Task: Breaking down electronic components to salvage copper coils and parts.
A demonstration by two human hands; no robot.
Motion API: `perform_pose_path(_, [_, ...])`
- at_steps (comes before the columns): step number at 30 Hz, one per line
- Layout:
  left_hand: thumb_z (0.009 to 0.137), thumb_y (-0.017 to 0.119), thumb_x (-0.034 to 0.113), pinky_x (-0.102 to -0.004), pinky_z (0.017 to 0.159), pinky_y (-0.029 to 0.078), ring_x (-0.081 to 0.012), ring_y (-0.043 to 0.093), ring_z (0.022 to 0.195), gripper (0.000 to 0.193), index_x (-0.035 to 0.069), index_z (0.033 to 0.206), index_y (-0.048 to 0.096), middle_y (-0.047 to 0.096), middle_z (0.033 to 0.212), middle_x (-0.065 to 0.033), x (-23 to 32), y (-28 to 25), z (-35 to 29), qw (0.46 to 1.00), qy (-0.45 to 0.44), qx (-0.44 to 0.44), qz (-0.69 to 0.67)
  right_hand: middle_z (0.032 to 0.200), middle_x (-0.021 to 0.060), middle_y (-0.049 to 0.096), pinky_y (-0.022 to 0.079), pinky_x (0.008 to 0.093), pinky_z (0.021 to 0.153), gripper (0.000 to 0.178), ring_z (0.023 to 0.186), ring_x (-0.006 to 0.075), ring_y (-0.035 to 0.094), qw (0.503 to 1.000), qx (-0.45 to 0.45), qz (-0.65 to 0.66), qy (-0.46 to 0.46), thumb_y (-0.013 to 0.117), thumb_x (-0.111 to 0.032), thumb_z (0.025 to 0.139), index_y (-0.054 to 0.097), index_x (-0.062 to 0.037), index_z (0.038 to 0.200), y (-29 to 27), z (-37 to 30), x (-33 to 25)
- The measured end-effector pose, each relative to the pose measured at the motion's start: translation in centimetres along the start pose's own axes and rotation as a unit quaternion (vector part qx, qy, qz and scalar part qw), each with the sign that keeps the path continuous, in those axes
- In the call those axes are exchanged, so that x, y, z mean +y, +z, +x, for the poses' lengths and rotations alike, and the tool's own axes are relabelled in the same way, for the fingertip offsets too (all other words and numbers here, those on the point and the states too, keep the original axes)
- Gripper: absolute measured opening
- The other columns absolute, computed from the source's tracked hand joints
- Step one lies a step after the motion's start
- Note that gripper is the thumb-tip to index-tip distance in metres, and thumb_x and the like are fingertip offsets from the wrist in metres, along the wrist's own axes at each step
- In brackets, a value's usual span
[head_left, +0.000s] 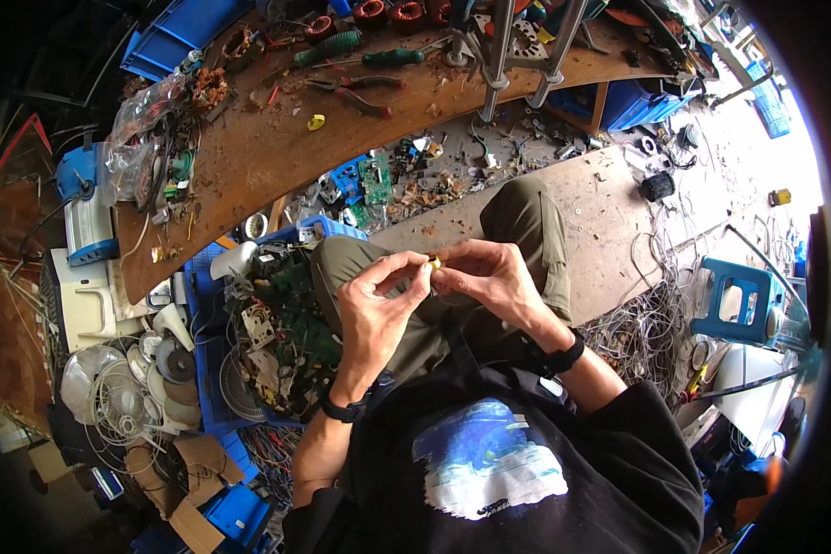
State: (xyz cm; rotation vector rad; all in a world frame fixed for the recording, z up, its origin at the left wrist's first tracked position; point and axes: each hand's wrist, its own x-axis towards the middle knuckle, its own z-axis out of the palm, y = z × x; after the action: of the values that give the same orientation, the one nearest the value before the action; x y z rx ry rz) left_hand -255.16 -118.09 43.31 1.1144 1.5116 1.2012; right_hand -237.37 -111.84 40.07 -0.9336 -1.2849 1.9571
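Observation:
A small yellow piece [435, 264] sits between my fingertips, above my lap; its kind is too small to make out. My left hand [381, 294] pinches it from one side with thumb and forefinger. From the other side my right hand [491, 275] grips it in the same way, and the fingertips of both hands nearly meet. Beyond them, on the wooden bench, lie red-handled pliers [355, 90], a green-handled screwdriver [393, 57] and another small yellow piece [316, 122].
At my left stands a blue crate [203, 369] full of circuit boards and scrap. Fan parts [125, 397] lie beyond it. Loose wires [632, 332] and a blue stool [737, 300] are on the right. Metal posts [499, 55] rise at the bench edge, above floor debris.

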Motion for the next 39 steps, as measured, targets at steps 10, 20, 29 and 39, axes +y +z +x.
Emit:
perform_pose_path(10, [0.091, 0.071, -0.004, -0.0235, 0.082, 0.056, -0.0098, 0.067, 0.091, 0.018, -0.007, 0.108, 0.073, 0.072, 0.095, -0.0066, 0.1, 0.2, 0.4, 0.985, 0.083, 0.014, 0.153, 0.09, 0.0053, 0.072, 0.055, 0.0244, 0.077, 0.022, 0.082, 0.0084, 0.064, 0.999, 0.002, 0.049, -0.02, 0.069, -0.011, 0.099, 0.072, 0.007, 0.111, 0.1, 0.3, 0.8])
perform_pose_path(20, [0.089, 0.073, -0.001, -0.0281, 0.083, 0.057, -0.0122, 0.07, 0.09, 0.019, -0.005, 0.108, 0.071, 0.073, 0.096, -0.0075, -0.5, 0.2, 0.4, 0.996, 0.052, 0.012, 0.069, 0.097, 0.0069, 0.074, 0.056, 0.0265, 0.083, 0.025, 0.088, 0.0105, 0.067, 0.989, -0.017, 0.148, 0.006, 0.067, -0.015, 0.101, 0.072, 0.0056, 0.115, -0.3, 0.4, 2.4])
perform_pose_path(29, [0.086, 0.074, -0.005, -0.0291, 0.086, 0.056, -0.0134, 0.07, 0.091, 0.02, -0.001, 0.103, 0.064, 0.072, 0.095, -0.0065, -0.4, 0.7, 0.5, 0.989, 0.084, 0.028, 0.118, 0.095, 0.0071, 0.074, 0.056, 0.0236, 0.079, 0.024, 0.086, 0.0091, 0.066, 0.999, 0.024, 0.038, -0.025, 0.071, -0.011, 0.097, 0.071, 0.0067, 0.114, 0.3, 0.2, 1.9])
perform_pose_path(39, [0.082, 0.076, -0.006, -0.0327, 0.082, 0.058, -0.0154, 0.067, 0.079, 0.025, 0.002, 0.088, 0.053, 0.068, 0.082, -0.0071, -0.5, 0.7, 0.7, 0.936, 0.207, 0.045, 0.28, 0.099, 0.0082, 0.075, 0.058, 0.0253, 0.083, 0.023, 0.09, 0.0106, 0.07, 0.999, 0.027, 0.024, -0.021, 0.072, -0.01, 0.096, 0.072, 0.0049, 0.113, 0.0, 0.3, 2.4])
